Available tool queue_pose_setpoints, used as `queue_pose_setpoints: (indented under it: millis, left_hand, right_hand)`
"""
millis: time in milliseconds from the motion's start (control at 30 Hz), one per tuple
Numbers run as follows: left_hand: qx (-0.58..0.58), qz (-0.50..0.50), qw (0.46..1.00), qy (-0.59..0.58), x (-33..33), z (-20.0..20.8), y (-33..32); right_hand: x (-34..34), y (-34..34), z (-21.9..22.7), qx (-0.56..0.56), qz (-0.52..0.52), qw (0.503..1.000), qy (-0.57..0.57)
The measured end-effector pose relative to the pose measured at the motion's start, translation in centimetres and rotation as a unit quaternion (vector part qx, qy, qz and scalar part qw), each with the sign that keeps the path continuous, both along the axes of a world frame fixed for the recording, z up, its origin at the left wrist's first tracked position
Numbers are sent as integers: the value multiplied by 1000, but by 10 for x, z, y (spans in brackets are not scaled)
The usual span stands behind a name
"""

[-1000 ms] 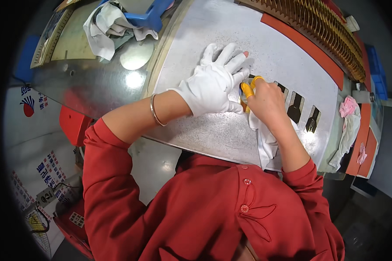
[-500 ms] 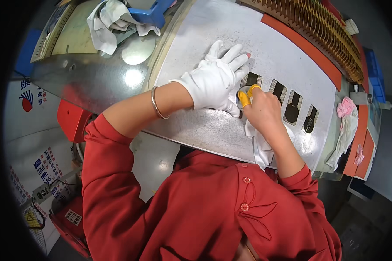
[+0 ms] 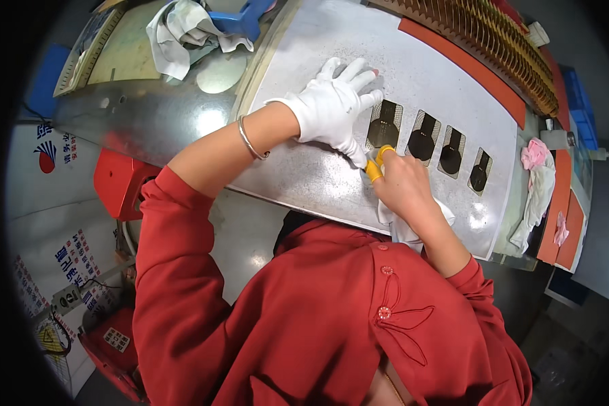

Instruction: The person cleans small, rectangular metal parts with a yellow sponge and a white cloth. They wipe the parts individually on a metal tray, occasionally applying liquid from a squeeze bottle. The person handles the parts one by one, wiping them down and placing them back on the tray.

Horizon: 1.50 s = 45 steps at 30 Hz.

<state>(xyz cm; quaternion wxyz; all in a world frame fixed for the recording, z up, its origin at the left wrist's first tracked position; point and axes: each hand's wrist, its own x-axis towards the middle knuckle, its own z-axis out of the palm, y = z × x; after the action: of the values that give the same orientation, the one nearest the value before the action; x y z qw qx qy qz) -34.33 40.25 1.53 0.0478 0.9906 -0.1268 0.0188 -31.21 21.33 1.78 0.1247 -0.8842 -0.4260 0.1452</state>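
Observation:
My left hand (image 3: 335, 108), in a white glove, lies with spread fingers on the pale work surface (image 3: 318, 179). Just to its right is a row of several flat mesh-edged pieces, each with a dark paddle shape. The leftmost piece (image 3: 384, 126) is nearest both hands. My right hand (image 3: 402, 179) is bare, with yellow finger covers (image 3: 380, 164) on its thumb and a finger. Those tips are pinched together just below the leftmost piece. Whatever they grip is mostly hidden. A white cloth (image 3: 402, 229) lies under my right wrist.
A slotted rack (image 3: 494, 51) stands along the far right behind an orange strip (image 3: 463, 68). Crumpled cloths (image 3: 183, 37) and a blue holder (image 3: 243, 20) sit at the far left. White and pink cloths (image 3: 538, 183) hang at the right edge.
My right hand has drawn back toward me, uncovering the leftmost piece. A round pale thing seen at its fingertips before is now mostly out of sight. My left hand stays spread on the surface.

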Motion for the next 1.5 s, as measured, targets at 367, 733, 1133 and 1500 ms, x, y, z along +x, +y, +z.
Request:
queue_pose_setpoints:
  millis: [367,733,1133,1500]
  left_hand:
    - [-106,137,984,-52,-60,-9,44]
    - [-109,157,979,-75,-59,-8,40]
    - [-98,111,987,-68,-56,-11,43]
    - [-41,67,997,-12,-48,9,37]
  right_hand:
    - [34,72,29,31,56,998,0]
    - [46,126,-7,10,28,999,-15]
    - [20,108,3,9,32,999,-10]
    - [-1,78,-5,50,68,995,49]
